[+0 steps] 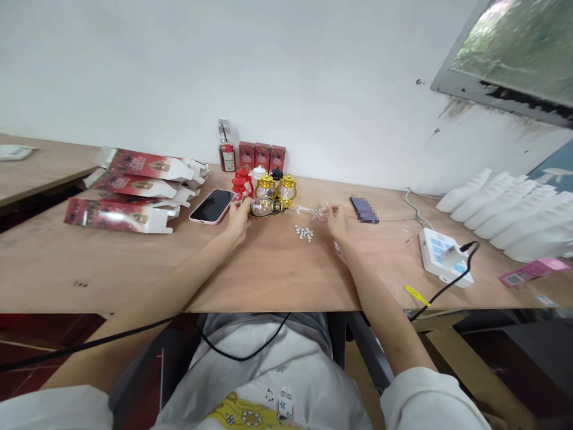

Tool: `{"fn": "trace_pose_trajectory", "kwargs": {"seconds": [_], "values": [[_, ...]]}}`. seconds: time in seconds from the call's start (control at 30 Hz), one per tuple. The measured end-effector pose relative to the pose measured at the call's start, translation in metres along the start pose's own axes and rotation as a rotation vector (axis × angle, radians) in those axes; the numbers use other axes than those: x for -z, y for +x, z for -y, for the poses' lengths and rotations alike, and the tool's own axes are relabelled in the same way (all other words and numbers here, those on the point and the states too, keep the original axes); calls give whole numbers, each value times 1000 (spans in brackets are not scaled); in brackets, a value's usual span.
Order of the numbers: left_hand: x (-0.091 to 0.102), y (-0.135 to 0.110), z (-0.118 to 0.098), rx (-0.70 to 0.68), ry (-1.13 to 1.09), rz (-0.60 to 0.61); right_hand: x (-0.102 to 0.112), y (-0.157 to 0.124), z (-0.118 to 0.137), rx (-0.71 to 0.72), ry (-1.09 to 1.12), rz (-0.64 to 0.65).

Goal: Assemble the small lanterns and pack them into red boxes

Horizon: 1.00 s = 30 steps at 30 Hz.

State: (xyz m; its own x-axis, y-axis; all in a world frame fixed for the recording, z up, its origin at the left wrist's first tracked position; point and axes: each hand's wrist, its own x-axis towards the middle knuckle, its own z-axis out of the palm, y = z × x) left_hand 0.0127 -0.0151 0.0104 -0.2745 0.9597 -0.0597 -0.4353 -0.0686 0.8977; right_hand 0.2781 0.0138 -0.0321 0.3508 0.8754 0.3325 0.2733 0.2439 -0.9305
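One wooden bench (268,269) carries every item in this report. White stacked pieces (514,209) crowd its right end, well apart from your work. Open red-printed cartons (134,185) lie heaped at left; you have no visible contents in them. A power strip (441,257) sits at right, clear of both hands.

Your left hand (239,222) grasps a dark-and-gold lantern (267,207), tilted onto its side. Your right hand (339,223) has its fingertips drawn together; whether they pinch anything cannot be told. A pink-edged phone (212,206) just beside your left hand restricts room there. Six other lanterns (265,184) stand behind, upright and unboxed. Small discs (304,233) and thin pieces (319,212) lie loose, so your work is judged unfinished.
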Motion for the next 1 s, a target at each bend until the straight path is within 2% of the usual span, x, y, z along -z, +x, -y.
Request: {"fn": "trace_pose_trajectory", "kwargs": {"seconds": [0.1,0.2,0.3,0.37,0.43,0.53,0.6,0.67,0.73,1.0], "values": [[0,-1,-1,-2,10,22,2,1,-5,-62,-92,-48],[0,-2,-1,-2,19,42,5,2,-5,-58,-108,-101],[0,-1,-1,-8,21,42,5,0,3,58,-49,-209],[0,-1,-1,-12,30,41,3,-3,11,152,60,-232],[0,-2,0,-17,43,45,-2,-8,20,177,209,-139],[0,-2,3,-36,82,39,-12,-20,32,108,373,182],[0,-2,5,-58,123,35,-19,-30,36,62,389,405],[0,-1,7,-79,141,48,-25,-37,38,46,379,530],[0,-1,8,-89,123,71,-29,-42,39,49,381,558],[0,-4,6,-98,72,128,-30,-43,40,59,380,526]]}}
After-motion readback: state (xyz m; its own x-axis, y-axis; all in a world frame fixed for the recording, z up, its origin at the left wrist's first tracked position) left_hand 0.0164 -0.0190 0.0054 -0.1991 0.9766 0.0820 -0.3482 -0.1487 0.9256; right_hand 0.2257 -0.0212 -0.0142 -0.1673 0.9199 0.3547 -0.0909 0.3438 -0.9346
